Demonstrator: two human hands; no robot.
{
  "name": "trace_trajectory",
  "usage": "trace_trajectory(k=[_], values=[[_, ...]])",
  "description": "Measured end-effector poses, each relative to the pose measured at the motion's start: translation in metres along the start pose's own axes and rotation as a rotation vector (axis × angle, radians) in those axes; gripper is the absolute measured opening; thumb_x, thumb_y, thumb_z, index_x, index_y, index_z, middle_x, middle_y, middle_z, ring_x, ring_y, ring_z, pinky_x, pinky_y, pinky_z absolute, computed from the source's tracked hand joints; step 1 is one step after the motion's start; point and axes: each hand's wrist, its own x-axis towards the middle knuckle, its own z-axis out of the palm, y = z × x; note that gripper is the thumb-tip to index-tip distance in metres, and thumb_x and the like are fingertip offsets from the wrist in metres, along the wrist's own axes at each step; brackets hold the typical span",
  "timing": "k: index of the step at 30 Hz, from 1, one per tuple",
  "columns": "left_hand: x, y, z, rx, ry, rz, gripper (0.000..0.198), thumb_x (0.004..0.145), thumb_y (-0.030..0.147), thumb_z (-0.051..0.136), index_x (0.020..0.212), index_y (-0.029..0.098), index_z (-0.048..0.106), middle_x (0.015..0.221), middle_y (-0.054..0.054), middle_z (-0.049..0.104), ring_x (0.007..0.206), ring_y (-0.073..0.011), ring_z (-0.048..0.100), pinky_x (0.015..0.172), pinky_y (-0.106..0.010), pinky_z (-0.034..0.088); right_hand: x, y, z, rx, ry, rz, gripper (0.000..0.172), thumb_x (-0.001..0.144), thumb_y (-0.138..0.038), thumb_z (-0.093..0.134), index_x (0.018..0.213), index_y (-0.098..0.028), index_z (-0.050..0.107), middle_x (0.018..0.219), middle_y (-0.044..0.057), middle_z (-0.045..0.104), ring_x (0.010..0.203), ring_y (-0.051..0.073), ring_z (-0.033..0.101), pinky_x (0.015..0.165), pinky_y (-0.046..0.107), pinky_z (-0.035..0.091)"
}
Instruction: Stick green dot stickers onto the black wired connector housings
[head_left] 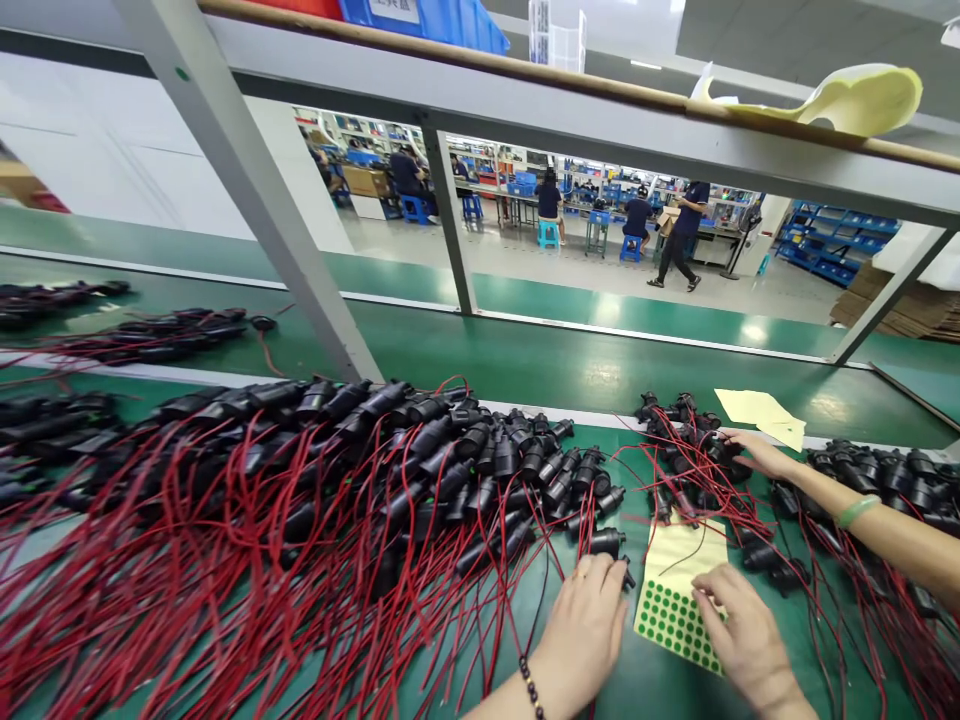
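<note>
My left hand, with a beaded bracelet at the wrist, curls its fingers around a black cylindrical part with wires; the fingers hide some of it. Just to the right lies a pale yellow sheet of green round stickers. Over its right edge, my right hand has thumb and forefinger drawn together; whatever is between the fingertips is hidden. To the left spreads a large pile of similar black parts, their red wires trailing toward me.
Another person's hand, wearing a green bangle, reaches from the right into a smaller heap of black parts. Yellow paper pieces lie behind it. A slanted metal post and overhead shelf frame the bench.
</note>
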Motion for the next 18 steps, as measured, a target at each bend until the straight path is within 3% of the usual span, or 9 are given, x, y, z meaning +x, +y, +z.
trace_trajectory(k=[5,9,15,18], values=[[0.016,0.001,0.004,0.091,-0.195,-0.161,0.053,0.083,0.012,0.054,0.136,0.009,0.046,0.122,-0.018,0.061,0.113,-0.0335,0.058,0.098,-0.047,0.049,0.028,-0.020,0.022,-0.116,-0.125,-0.100,0.027,0.086,-0.011,0.045,0.090,-0.020,0.070,0.089,0.008,0.066,0.088,0.022,0.066,0.078,0.029,0.051],[0.019,0.002,0.003,0.038,-0.246,-0.211,0.058,0.082,0.009,0.050,0.140,0.008,0.042,0.124,-0.020,0.061,0.115,-0.0332,0.057,0.100,-0.046,0.047,0.036,-0.028,0.036,-0.166,-0.134,-0.080,0.030,0.078,-0.002,0.047,0.084,-0.016,0.072,0.088,0.011,0.067,0.083,0.024,0.067,0.077,0.031,0.052],[0.009,-0.008,-0.005,-0.367,-0.183,-0.287,0.066,0.079,0.010,0.050,0.143,0.007,0.035,0.140,-0.021,0.048,0.130,-0.0316,0.045,0.112,-0.046,0.034,0.032,-0.028,0.052,-0.212,-0.109,-0.054,0.030,0.077,0.002,0.045,0.075,-0.015,0.070,0.082,0.012,0.068,0.079,0.024,0.067,0.074,0.030,0.051],[0.003,-0.010,-0.010,-0.659,-0.135,-0.339,0.068,0.073,0.010,0.054,0.139,0.010,0.039,0.131,-0.018,0.052,0.120,-0.0287,0.050,0.109,-0.045,0.036,0.031,-0.027,0.057,-0.210,-0.093,-0.067,0.029,0.081,-0.001,0.043,0.072,-0.016,0.067,0.080,0.011,0.067,0.073,0.024,0.066,0.069,0.031,0.051]])
